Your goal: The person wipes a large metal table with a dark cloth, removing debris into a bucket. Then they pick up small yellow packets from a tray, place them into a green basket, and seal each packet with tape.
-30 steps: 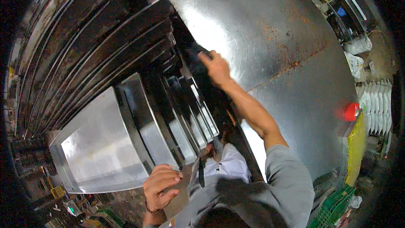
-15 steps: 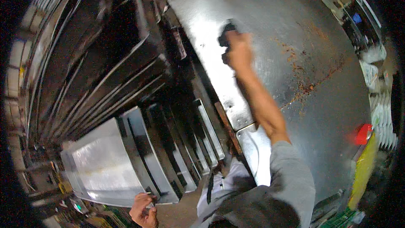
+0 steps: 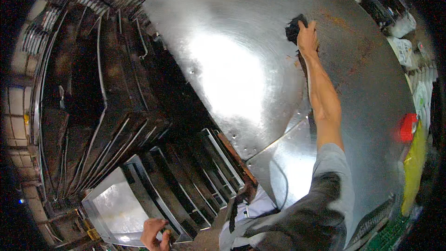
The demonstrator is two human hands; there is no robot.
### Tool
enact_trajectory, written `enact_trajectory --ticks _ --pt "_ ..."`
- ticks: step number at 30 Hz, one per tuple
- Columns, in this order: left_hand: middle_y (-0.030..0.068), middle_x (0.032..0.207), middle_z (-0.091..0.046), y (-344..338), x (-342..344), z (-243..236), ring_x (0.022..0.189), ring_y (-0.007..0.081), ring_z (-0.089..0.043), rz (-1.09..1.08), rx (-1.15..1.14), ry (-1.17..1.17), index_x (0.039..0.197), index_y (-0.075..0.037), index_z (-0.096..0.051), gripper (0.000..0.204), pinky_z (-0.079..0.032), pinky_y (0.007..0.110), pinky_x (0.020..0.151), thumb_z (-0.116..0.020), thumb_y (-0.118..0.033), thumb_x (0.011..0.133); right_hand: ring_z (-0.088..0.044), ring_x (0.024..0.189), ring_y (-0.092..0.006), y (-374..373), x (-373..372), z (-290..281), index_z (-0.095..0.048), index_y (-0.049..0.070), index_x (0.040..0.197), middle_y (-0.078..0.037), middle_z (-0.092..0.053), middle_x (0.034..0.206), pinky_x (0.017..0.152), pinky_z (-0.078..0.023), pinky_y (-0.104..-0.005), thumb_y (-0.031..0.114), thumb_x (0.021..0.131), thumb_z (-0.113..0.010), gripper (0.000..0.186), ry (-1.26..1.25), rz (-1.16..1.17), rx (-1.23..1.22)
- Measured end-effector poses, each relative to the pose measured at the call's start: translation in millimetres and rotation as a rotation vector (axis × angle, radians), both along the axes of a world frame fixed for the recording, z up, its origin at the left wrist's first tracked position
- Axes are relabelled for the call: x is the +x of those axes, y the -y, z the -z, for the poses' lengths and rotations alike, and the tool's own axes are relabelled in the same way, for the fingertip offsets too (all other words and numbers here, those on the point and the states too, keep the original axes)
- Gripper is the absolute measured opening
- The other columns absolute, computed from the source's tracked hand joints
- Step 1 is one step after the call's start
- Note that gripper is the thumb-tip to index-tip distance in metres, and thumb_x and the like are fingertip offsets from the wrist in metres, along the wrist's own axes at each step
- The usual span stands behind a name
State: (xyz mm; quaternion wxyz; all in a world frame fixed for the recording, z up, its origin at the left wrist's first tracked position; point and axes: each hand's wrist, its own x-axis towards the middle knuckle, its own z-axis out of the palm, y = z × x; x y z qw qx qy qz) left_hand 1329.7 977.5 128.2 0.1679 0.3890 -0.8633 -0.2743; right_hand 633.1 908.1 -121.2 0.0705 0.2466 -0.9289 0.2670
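In my right hand (image 3: 307,41) is a bunched black cloth (image 3: 293,29), pressed against the broad grey metal tabletop (image 3: 223,14). My right arm reaches far forward across this sheet. Just right of the hand, orange-brown rust-like residue (image 3: 341,21) marks the metal. Low at the left, my left hand (image 3: 155,234) has its fingers loosely curled, the thumb apart from them, and nothing shows between them. It is beside the corner of a shiny metal tray (image 3: 118,204); whether it touches the tray is unclear.
Dark metal racks (image 3: 79,88) with thin edges stand left of the tabletop. Several metal shelf edges (image 3: 200,190) lie close to my legs. Along the right rim are a red object (image 3: 408,127), a yellow bag-like item (image 3: 413,172) and white packages (image 3: 400,51).
My right hand has slid rightward with the black cloth, from the bright left edge toward the brown residue, which looks fainter now. My left hand stays near the tray corner. The view has shifted.
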Motion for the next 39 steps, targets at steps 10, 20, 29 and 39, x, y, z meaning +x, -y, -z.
enact_trajectory --ticks 10,20,29,39 --pt "0.0131 0.102 -0.066 113 -221 33 0.099 0.0336 -0.059 0.679 -0.188 0.428 0.12 -0.008 -0.066 0.039 -0.045 0.046 0.09 -0.07 -0.015 0.082 -0.058 0.072 -0.0316 -127 360 9 -0.066 0.01 0.106 -0.016 -0.057 0.087 0.06 -0.048 -0.0492 0.026 0.098 -0.053 0.022 0.012 -0.934 -0.086" --pt "0.013 0.094 -0.069 211 -273 253 0.091 0.0343 -0.064 0.357 -0.511 0.854 0.112 -0.008 -0.064 0.03 -0.051 0.053 0.075 -0.06 -0.023 0.086 -0.059 0.105 -0.0364 -204 23 29 -0.064 0.022 0.123 -0.017 -0.055 0.106 0.087 -0.049 -0.0428 0.017 0.094 -0.058 0.03 0.42 0.022 -0.165" --pt "0.0122 0.08 -0.069 210 -284 257 0.081 0.0325 -0.068 0.301 -0.525 0.833 0.096 -0.013 -0.068 0.016 -0.05 0.052 0.074 -0.06 -0.019 0.083 -0.063 0.093 -0.0326 -153 68 -45 -0.065 0.022 0.124 -0.015 -0.058 0.108 0.083 -0.052 -0.0401 0.013 0.089 -0.066 0.037 -0.087 -0.317 -0.019" --pt "0.014 0.079 -0.07 204 -277 252 0.078 0.0313 -0.068 0.321 -0.4 0.923 0.087 -0.005 -0.068 0.051 -0.042 0.046 0.078 -0.076 -0.052 0.07 -0.069 0.08 -0.0263 -54 127 5 -0.069 0.005 0.099 -0.017 -0.07 0.085 0.073 -0.053 -0.0397 0.048 0.092 -0.064 0.043 0.629 -0.375 -0.12"
